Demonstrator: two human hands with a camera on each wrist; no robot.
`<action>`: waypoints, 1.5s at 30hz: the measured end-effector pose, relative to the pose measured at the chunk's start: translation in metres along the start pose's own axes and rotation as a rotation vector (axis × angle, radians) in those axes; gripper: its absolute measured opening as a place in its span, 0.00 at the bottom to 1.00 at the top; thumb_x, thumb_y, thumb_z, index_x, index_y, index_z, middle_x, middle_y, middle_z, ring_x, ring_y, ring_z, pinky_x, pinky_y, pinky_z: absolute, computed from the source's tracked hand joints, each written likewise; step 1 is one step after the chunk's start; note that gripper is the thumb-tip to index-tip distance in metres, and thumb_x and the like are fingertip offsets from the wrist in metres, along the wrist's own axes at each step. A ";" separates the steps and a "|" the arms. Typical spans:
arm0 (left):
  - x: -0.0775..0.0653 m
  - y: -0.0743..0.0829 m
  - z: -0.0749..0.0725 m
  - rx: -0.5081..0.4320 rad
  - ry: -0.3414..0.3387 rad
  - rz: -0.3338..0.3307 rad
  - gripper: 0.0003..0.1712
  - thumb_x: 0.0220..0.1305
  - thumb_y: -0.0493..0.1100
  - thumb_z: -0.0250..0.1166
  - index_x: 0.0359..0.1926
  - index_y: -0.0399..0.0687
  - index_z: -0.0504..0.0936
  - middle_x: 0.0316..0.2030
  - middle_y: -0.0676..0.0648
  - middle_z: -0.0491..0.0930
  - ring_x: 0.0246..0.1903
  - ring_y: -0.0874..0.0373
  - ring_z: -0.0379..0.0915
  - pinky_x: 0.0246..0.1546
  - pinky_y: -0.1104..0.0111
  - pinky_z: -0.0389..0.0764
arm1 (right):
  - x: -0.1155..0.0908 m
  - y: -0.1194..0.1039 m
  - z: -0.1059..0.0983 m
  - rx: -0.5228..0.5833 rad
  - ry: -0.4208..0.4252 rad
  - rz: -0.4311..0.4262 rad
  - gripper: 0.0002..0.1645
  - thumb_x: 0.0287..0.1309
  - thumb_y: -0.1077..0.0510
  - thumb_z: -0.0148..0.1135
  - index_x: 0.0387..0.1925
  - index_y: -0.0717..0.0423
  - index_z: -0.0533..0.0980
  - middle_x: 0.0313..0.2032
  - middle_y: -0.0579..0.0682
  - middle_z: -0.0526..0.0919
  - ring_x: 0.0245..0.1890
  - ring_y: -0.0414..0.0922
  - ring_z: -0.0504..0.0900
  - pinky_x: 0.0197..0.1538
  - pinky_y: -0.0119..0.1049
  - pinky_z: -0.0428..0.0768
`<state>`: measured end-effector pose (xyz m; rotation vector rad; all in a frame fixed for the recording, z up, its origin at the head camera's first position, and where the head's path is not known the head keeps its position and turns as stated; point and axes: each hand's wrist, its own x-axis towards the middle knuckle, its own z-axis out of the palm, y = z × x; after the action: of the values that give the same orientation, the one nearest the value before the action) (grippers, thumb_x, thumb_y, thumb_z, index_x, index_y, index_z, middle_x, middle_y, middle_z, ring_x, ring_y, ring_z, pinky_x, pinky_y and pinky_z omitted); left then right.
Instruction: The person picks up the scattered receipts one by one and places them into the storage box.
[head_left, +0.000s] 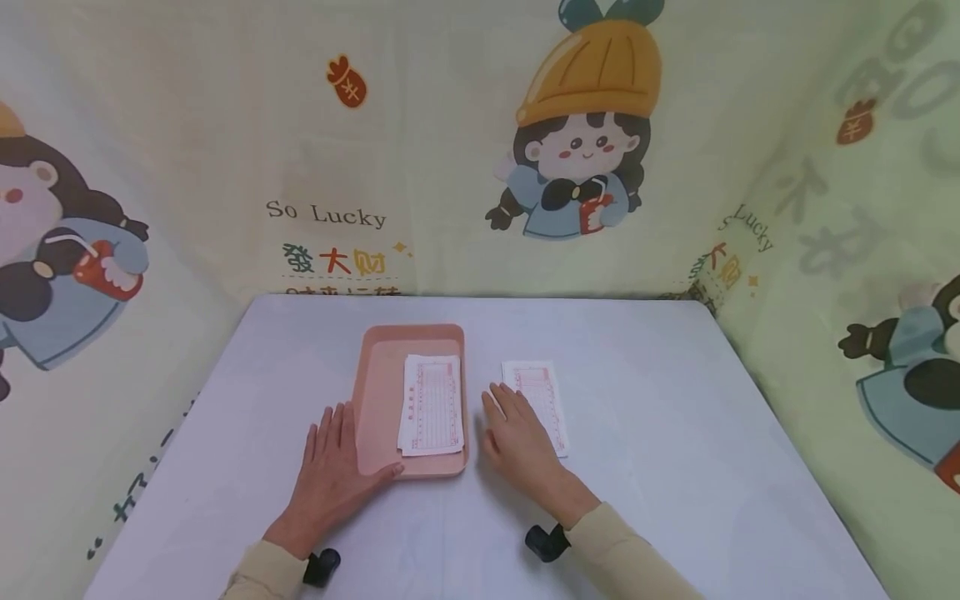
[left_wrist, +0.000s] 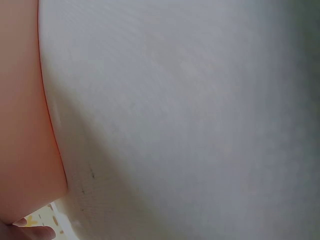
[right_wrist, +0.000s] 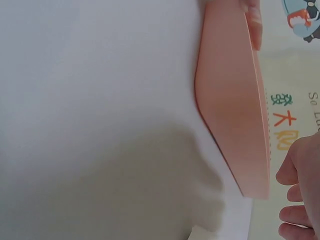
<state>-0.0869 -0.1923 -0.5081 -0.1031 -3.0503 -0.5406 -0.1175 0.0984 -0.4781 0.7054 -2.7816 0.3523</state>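
Note:
A pink tray lies on the table, with a stack of white slips printed in red on its right side. My left hand is at the tray's near left corner, fingers straight along the left side and thumb at the near rim. To the right of the tray, a second stack of printed slips is partly covered by my right hand, whose fingers extend loosely over its left edge. The right wrist view shows the tray's outer wall beside the right fingers, with a paper corner below.
The white table reaches back to a cream curtain with cartoon prints, which also hangs on both sides. Small black devices are worn at both wrists, below beige sleeves.

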 end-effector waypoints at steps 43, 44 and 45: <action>0.000 -0.001 0.000 0.002 0.017 0.012 0.73 0.51 0.79 0.62 0.76 0.30 0.43 0.75 0.28 0.49 0.76 0.32 0.39 0.74 0.39 0.43 | -0.048 0.048 0.014 0.146 -0.075 0.117 0.39 0.58 0.54 0.66 0.68 0.66 0.67 0.70 0.63 0.67 0.71 0.57 0.67 0.71 0.51 0.68; 0.000 -0.001 0.000 0.003 0.016 0.010 0.73 0.51 0.79 0.62 0.76 0.30 0.43 0.75 0.28 0.49 0.76 0.32 0.39 0.74 0.39 0.43 | -0.048 0.047 0.014 0.152 -0.080 0.119 0.39 0.58 0.54 0.66 0.68 0.67 0.67 0.70 0.63 0.67 0.71 0.57 0.67 0.71 0.51 0.68; 0.000 -0.001 0.000 0.004 0.015 0.009 0.73 0.50 0.79 0.62 0.76 0.30 0.43 0.75 0.28 0.49 0.76 0.32 0.39 0.74 0.39 0.43 | -0.048 0.047 0.014 0.159 -0.087 0.121 0.39 0.58 0.54 0.66 0.67 0.67 0.67 0.70 0.63 0.67 0.71 0.58 0.67 0.71 0.51 0.68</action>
<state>-0.0869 -0.1937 -0.5085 -0.1118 -3.0349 -0.5329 -0.1021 0.1554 -0.5135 0.6010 -2.9110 0.5856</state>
